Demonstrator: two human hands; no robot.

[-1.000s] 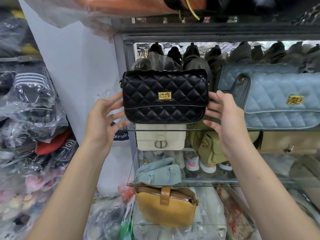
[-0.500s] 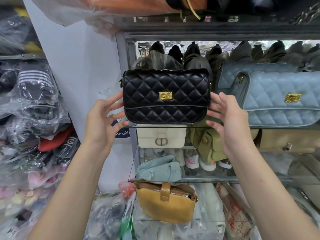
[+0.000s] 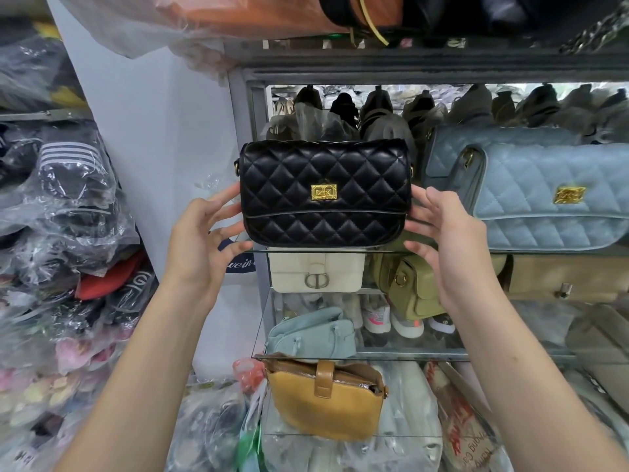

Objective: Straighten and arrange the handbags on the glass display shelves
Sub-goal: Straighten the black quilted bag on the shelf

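Judging from the shelves alone, how far along is the tidying?

Early, I'd say. The black quilted handbag (image 3: 323,195) looks settled. It stands upright at the left end of the top glass shelf (image 3: 388,252), right on the front edge, with its gold clasp facing out.

And the hands?

Neither one grips anything. The left hand (image 3: 197,240) is at the bag's left end and the right hand (image 3: 452,240) at its right end. The fingers of both are straight and spread, with the tips against the bag's ends or a hair off them. I can't tell which.

What is left to do?

Most of it, by the look of things. The blue quilted handbag (image 3: 544,206) just right of the black one sits at a tilt and overlaps a second blue bag behind it. One shelf down, the white handbag (image 3: 316,272) faces front at the left end, but the olive-green bag (image 3: 415,291) beside it is turned askew. Below those, the pale teal bag (image 3: 309,335) lies slumped near the left front corner of its shelf. Under it, the mustard-yellow bag (image 3: 326,400) sags, zip gaping.

Has anything changed over the last second?

Hardly anything. The black bag is in the same spot and the same pose. Both hands have stayed at its ends, the right fingertips perhaps eased a touch outward. The small shift in framing looks like the head camera moving, not the bags.
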